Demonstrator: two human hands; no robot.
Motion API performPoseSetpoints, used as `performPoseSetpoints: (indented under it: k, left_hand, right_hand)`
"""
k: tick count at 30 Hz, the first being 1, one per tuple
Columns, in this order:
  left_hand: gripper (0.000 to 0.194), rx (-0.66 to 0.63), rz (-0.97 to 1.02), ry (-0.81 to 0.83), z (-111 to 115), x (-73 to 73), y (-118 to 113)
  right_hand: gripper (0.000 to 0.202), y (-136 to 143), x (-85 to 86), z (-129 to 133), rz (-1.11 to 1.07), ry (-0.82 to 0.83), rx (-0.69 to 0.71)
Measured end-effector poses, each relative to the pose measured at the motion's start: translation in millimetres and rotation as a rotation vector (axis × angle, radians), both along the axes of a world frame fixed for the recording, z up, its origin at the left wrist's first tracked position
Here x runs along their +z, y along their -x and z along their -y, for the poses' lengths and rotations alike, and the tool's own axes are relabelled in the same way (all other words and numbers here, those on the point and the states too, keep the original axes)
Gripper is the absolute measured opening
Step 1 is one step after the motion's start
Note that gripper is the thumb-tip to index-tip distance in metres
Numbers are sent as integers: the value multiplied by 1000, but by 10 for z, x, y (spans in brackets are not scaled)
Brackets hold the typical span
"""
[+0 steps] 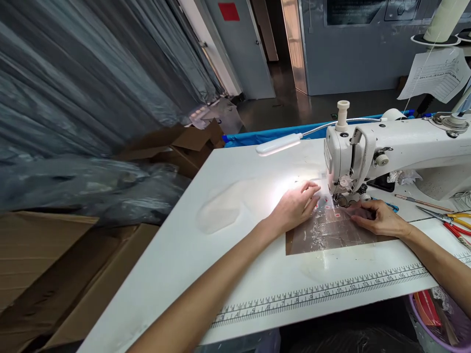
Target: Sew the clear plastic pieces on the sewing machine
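Observation:
A white sewing machine point(390, 147) stands at the right of the white table, its needle area lit by a lamp point(278, 145). Sheer, pale fabric with small red marks point(327, 207) lies below the needle, over a brownish shiny plate point(320, 238). My left hand point(299, 203) rests flat to the left of the needle, fingers spread on the fabric. To the needle's right, my right hand point(379, 219) pinches the sheer fabric between thumb and fingers.
Yellow-handled scissors point(454, 215), red-handled snips point(456, 231) and a thin brown tool point(423, 202) lie at the right. A printed ruler point(327, 293) runs along the front edge. Cardboard boxes point(69, 274) stand left; a purple basket point(434, 331) sits below.

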State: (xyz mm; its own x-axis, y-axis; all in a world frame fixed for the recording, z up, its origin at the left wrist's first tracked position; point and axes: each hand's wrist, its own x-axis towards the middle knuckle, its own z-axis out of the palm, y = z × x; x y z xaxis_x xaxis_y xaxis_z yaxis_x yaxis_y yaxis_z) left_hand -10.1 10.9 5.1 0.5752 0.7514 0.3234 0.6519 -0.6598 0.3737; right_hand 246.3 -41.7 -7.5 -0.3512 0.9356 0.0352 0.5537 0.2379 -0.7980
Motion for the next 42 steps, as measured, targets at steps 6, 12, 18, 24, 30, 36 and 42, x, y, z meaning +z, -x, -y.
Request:
performPoseSetpoints:
  k: [6,12,18,24,30,36,42]
  left_hand:
    - [25,-336,-47,-106,431,-113,72]
    - [31,-102,205,210,488,2,41]
    - [51,102,461,909,531,162,109]
    - [49,229,369,907,577,96,87]
    - [40,286,353,802,537,100,104]
    - [48,352,448,745,476,54,114]
    - [48,362,443,756,451,34,119]
  right_hand:
    - [35,26,-11,-13,-143,66,-59]
    - [34,245,166,9,-328,320,-54]
    - [33,573,318,26,-442,470,191]
    - [34,291,234,-16,171,-38,201]
    - [35,193,68,-18,476,-423,389]
    - [37,214,48,-80,495,-383,358]
    - [36,152,43,-74,342,-318,290]
